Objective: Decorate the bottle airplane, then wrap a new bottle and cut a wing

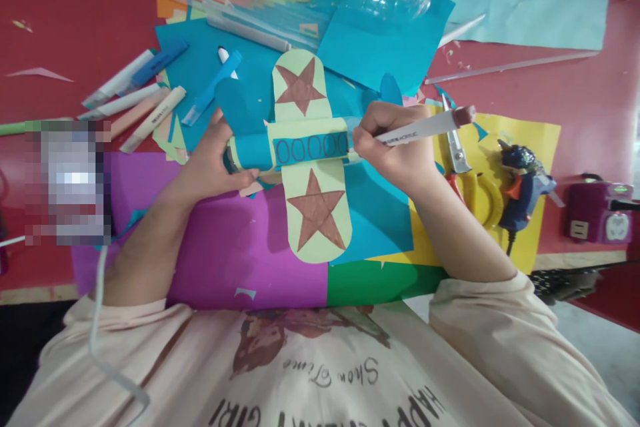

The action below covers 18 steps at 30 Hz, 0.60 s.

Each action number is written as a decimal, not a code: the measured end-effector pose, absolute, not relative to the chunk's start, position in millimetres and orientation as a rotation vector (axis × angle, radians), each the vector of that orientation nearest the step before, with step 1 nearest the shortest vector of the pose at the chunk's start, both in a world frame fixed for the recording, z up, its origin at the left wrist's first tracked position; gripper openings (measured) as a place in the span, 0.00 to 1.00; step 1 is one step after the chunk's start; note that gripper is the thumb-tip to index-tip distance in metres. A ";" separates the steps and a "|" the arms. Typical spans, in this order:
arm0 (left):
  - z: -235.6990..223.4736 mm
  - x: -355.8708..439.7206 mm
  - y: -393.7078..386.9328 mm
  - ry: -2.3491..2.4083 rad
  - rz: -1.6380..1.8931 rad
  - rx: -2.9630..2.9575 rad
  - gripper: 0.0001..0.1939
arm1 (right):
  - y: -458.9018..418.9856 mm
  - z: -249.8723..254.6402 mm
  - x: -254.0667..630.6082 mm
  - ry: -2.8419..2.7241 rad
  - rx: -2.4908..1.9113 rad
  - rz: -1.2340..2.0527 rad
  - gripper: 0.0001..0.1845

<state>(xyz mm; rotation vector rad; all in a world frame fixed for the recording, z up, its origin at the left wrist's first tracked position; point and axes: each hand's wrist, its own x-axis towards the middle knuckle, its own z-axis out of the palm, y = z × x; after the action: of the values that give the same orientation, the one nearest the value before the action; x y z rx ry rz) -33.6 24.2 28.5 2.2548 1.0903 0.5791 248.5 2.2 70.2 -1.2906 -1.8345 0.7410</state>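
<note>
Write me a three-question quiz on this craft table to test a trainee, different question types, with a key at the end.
1. Which hand holds the marker, and which grips the paper craft?
2. True or false: the two large stars on the paper craft are blue.
3. What colour is the sheet under the glue gun? a) purple b) yellow c) green

Key:
1. The right hand holds the marker; the left hand grips the paper craft.
2. False; they are reddish brown.
3. b
</note>
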 end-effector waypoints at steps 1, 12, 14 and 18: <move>28.6 -33.4 23.8 1.100 0.572 2.249 0.31 | 2.1 70.4 248.6 -1.842 -1.292 0.747 0.22; 26.7 -34.3 23.0 1.113 0.560 2.217 0.31 | 1.4 69.7 249.5 -1.859 -1.301 0.826 0.20; 27.0 -33.9 23.4 1.106 0.565 2.234 0.30 | 1.4 69.6 249.5 -1.845 -1.304 0.817 0.20; 27.7 -33.4 24.0 1.109 0.558 2.258 0.31 | 2.4 69.3 250.3 -1.816 -1.291 0.787 0.21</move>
<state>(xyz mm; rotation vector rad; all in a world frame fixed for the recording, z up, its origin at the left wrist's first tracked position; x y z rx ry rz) -33.4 24.0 27.7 2.2576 1.1088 0.5584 250.3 2.4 69.3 -1.2914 -1.8157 0.7873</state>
